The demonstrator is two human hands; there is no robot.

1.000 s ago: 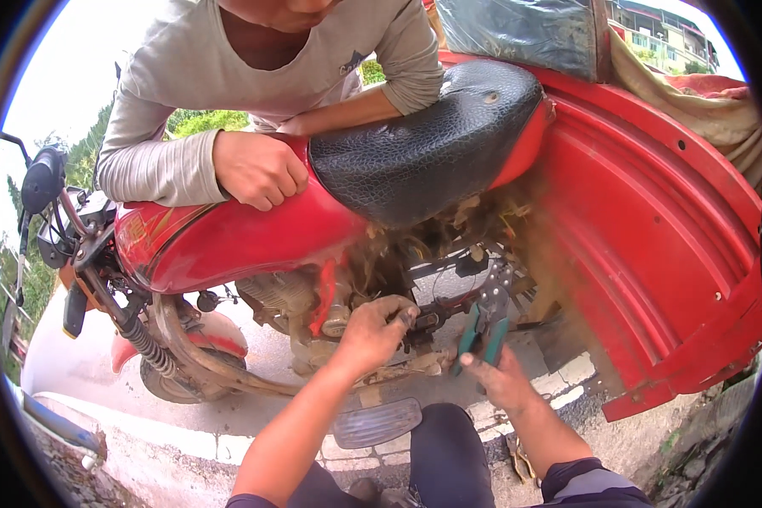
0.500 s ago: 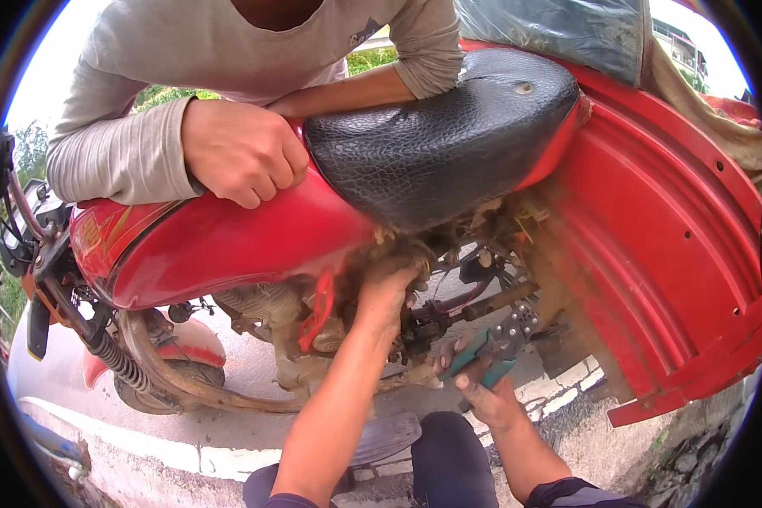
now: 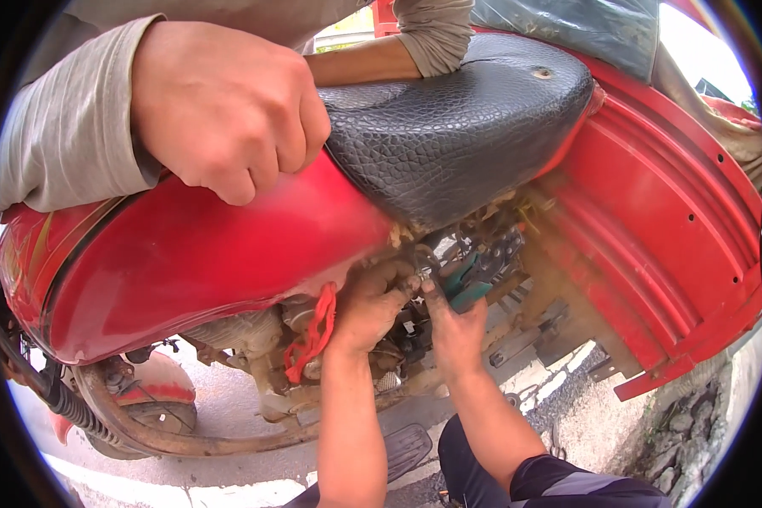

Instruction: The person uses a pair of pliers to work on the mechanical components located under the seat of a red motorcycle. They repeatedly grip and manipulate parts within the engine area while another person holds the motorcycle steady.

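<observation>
Under the black seat (image 3: 449, 127) of a red three-wheeled motorcycle, my two hands meet at a tangle of wires and dusty parts (image 3: 444, 241). My left hand (image 3: 368, 309) is closed, its fingertips pinched together among the wiring; what they grip is too small to make out. Close beside it on the right, my right hand (image 3: 457, 330) holds wire strippers (image 3: 470, 275) with teal handles. Their dark metal head points up and right, away from the left fingers. The right thumb and fingertips reach toward the left fingertips.
Another person's closed hand (image 3: 229, 110) rests over the red fuel tank (image 3: 203, 254). A red strip (image 3: 313, 334) hangs below the tank beside the engine (image 3: 245, 339). The red cargo-bed panel (image 3: 643, 237) stands at the right. A rusty frame tube (image 3: 195, 440) runs low along the front.
My right hand has moved up and left with the wire strippers, reaching the left hand. The view has come closer to the tank, and the other person's hand appears larger.
</observation>
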